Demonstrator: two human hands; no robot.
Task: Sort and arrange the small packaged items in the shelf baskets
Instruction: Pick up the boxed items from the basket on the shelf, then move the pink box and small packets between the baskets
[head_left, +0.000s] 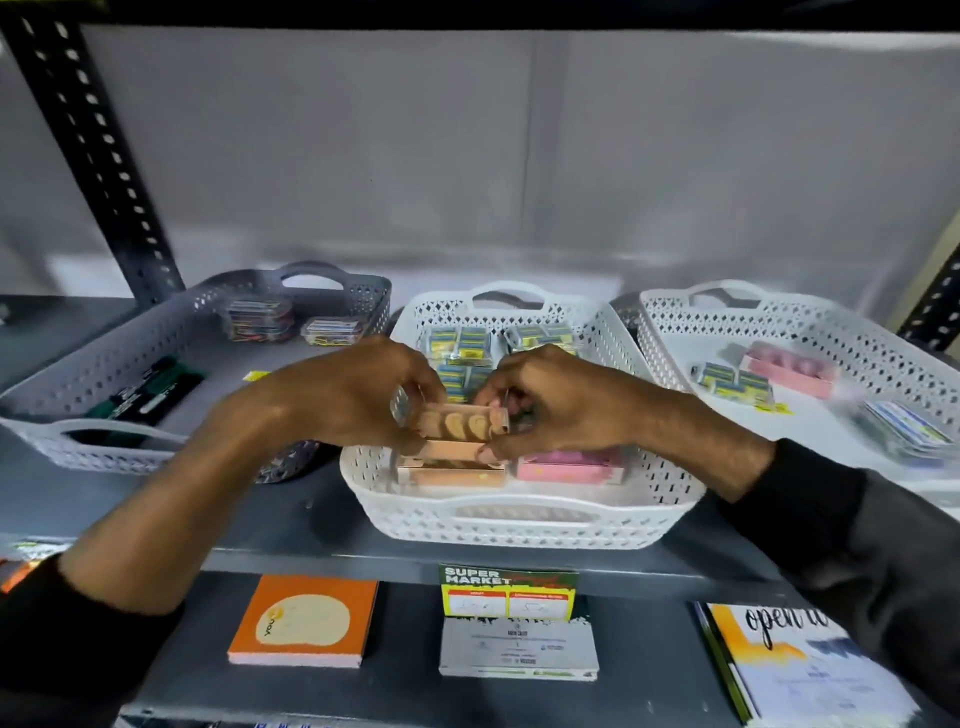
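My left hand (353, 389) and my right hand (550, 400) together grip a small orange box (460, 423) with round pieces showing, held over the front of the middle white basket (519, 525). Beneath it lie another orange box (452, 473) and a pink box (569, 465). Blue-yellow packets (460, 348) fill the back of that basket. The right white basket (675, 322) holds a pink box (787, 369), a blue-yellow packet (735, 382) and a clear packet (906, 428). The grey basket (104, 364) on the left holds dark markers (148, 392) and clear packets (260, 317).
A black slotted upright (98, 150) stands at the back left. A supermarket price tag (508, 592) hangs on the shelf's front edge. The lower shelf carries an orange notepad (306, 621), a white card stack (519, 649) and a booklet (800, 670).
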